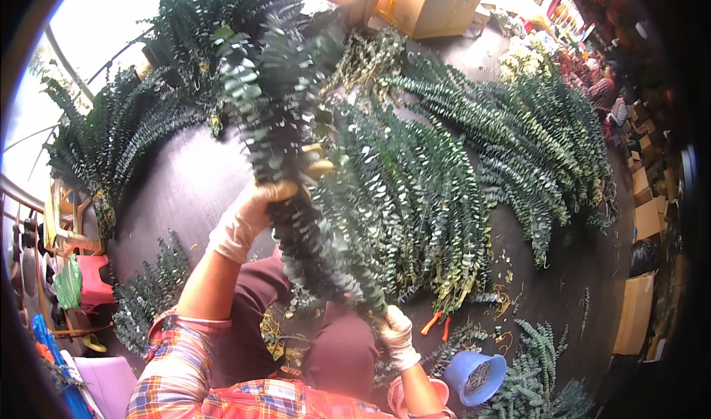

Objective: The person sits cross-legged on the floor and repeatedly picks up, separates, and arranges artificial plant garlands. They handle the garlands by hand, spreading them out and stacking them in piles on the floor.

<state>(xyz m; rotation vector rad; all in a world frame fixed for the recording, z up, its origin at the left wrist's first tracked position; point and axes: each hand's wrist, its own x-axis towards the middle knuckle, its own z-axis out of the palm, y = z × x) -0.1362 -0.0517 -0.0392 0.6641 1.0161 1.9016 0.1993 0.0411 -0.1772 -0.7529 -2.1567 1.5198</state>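
Note:
My left hand (pixel 248 215), in a pale glove, is wrapped round the middle of a bundle of eucalyptus branches (pixel 285 123). The bundle slants across in front of my knees, its leafy tops pointing away from me and partly blurred. At the near end, my right hand (pixel 398 339), gloved too, is closed on the same bundle's lower end. Just past the bundle, a big pile of eucalyptus (pixel 415 197) lies on the dark floor. Orange-red handles (pixel 435 325), seemingly of a cutting tool, stick out from that pile's near edge.
More eucalyptus heaps lie at the right (pixel 541 145) and left (pixel 126 138). A blue bucket (pixel 475 378) stands beside my right forearm. At the far side is a cardboard box (pixel 437 4); a red stool (pixel 95 280) and a lilac tub (pixel 107 382) are at the left.

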